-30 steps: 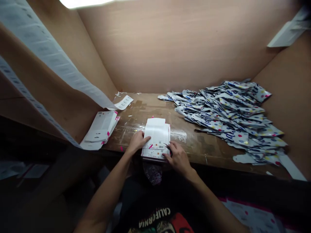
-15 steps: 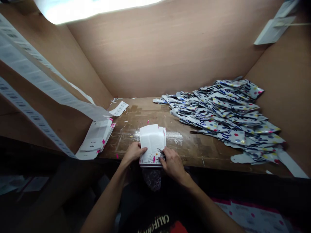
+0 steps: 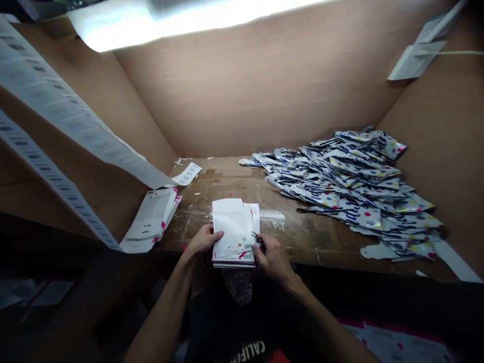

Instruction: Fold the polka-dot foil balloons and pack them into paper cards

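A stack of white printed cards [image 3: 232, 222] lies at the table's front edge, straight before me. The top one is plain above, with small print and barcodes along its lower end, and sits slightly askew over those beneath. My left hand [image 3: 204, 239] grips the left edge, thumb on top and fingers partly hidden. In my right hand [image 3: 273, 256], closed at the lower right of the stack, is a small dark tool with two thin metal prongs [image 3: 255, 235], like tweezers. Its prongs are over the card's right edge. A pink scrap [image 3: 242, 255] lies on the lower print.
Silvery dotted packets [image 3: 351, 186] are heaped on the right. More white cards [image 3: 151, 217] are stacked at the left, below hanging strips of barcode labels [image 3: 83, 133]. Wooden panels [image 3: 242, 101] enclose the back and sides. A bright lamp [image 3: 159, 22] hangs above.
The top card has shifted left against the stack, uncovering more on the right and more barcodes below. My left hand has moved slightly left with it; the view has tilted up a little.
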A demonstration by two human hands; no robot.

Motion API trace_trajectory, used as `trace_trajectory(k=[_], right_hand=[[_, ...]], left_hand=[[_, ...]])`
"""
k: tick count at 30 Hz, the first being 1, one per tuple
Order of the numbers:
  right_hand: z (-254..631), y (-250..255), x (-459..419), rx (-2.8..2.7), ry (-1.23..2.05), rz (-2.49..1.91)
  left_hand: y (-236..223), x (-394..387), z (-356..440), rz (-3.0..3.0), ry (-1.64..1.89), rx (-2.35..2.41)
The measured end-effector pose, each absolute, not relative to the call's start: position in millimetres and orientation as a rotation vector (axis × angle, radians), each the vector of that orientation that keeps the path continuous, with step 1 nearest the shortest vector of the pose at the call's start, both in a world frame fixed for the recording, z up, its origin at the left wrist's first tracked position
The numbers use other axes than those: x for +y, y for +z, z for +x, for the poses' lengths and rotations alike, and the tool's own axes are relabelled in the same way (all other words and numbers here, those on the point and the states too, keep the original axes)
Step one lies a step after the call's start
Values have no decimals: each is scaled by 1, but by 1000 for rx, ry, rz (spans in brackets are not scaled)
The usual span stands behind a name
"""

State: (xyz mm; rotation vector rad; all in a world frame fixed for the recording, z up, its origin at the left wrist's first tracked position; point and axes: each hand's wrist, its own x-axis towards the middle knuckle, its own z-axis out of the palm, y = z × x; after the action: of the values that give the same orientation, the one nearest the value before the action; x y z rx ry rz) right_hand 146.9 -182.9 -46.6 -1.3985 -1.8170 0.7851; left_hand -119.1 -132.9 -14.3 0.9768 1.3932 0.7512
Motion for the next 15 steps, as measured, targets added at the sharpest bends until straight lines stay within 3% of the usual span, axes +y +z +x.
trace_trajectory(k=[10, 15], right_hand=[[110, 9, -116, -1537, 976, -1102], [40, 1, -80, -1546, 1176, -776]], left_hand=[[20, -150, -184, 1300, 1488, 1464], [-5, -170, -213, 1349, 1533, 1552]])
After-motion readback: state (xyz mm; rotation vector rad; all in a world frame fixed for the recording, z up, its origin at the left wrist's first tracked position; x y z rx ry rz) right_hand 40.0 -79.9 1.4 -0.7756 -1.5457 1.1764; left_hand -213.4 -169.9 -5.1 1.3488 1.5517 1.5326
